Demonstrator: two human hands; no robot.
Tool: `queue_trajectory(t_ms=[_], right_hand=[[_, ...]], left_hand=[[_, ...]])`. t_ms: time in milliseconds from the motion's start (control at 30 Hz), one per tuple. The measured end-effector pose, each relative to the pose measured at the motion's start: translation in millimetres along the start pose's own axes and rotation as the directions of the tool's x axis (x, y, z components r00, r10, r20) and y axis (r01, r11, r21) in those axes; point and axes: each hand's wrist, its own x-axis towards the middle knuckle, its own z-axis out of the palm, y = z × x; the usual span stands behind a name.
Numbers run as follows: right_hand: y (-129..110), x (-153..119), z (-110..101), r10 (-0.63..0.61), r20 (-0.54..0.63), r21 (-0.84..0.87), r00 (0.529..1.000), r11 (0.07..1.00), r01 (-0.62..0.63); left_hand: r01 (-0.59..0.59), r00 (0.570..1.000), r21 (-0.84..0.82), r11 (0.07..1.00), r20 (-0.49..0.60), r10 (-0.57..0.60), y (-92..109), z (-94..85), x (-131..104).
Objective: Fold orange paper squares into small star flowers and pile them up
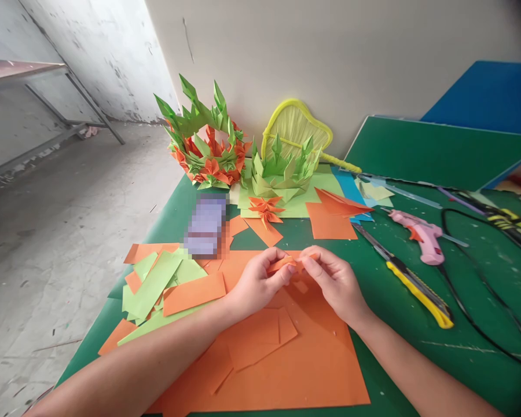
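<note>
- A pile of green and orange strips (165, 286) is spread at the left edge of the green table (417, 156), overlapping one another.
- A blurred purple block (206, 226) is seen just behind the pile.
- A green-and-orange wreath (206, 145) is stood at the back against the wall, with a green paper crown (282, 171) just to its right and a yellow fan (295, 124) behind the crown.
- A small orange flower (265, 208) is laid in front of the crown on a light green sheet.
- The left hand (256, 284) is closed in a pinch, thumb and fingertips clamped on the left end of a folded orange piece (289, 263).
- The piece is held between both hands, just above a large orange sheet (304, 365) on which smaller orange offcuts are lying.
- The right hand (334, 281) is likewise pinched on the piece's right end, the remaining fingers curled under.
- An orange square (330, 223) is laid behind the hands, partly over blue paper.
- A yellow knife (412, 281) is laid diagonally to the right of the right hand, apart from it.
- A pink glue gun (421, 234) is rested further right, its black cord (481, 324) looped across the table.
</note>
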Motion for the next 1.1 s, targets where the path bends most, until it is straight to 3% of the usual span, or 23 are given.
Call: queue_trajectory(t_ms=[267,400,500,633,800,933,1100], right_hand=[[-2.0,0.1,-1.2,0.024,0.015,-0.053,1.0,0.998,-0.023],[-2.9,1.1,-3.7,0.04,0.051,-0.041,0.998,0.998,-0.038],[-4.4,-0.5,-4.2,-0.082,0.05,-0.117,0.995,0.989,0.087],[-6.5,-3.7,-2.9,-0.241,0.15,-0.26,0.959,0.926,0.273],[-7.3,-3.0,-3.7,-0.262,0.151,-0.307,0.953,0.904,0.297],[-7.7,-2.4,-6.0,-0.245,0.145,-0.254,0.959,0.927,0.275],[-2.9,-3.8,-8.3,-0.17,0.161,-0.145,0.972,0.97,0.194]], left_hand=[[-0.041,0.999,0.105,0.994,-0.007,0.042,-1.5,-1.5,1.2],[-0.001,1.0,0.115,0.993,-0.009,0.002,0.6,0.7,0.6],[0.022,0.999,0.079,0.997,-0.05,-0.018,0.9,0.8,1.8],[-0.046,0.997,0.108,0.993,-0.051,0.051,-0.2,-1.8,3.3],[-0.059,0.996,0.284,0.957,-0.046,0.075,5.0,-2.8,1.4],[0.021,0.999,0.313,0.949,-0.043,-0.008,11.4,-2.1,-1.1],[0.218,0.975,0.125,0.968,0.019,-0.222,12.8,-4.9,-3.0]])
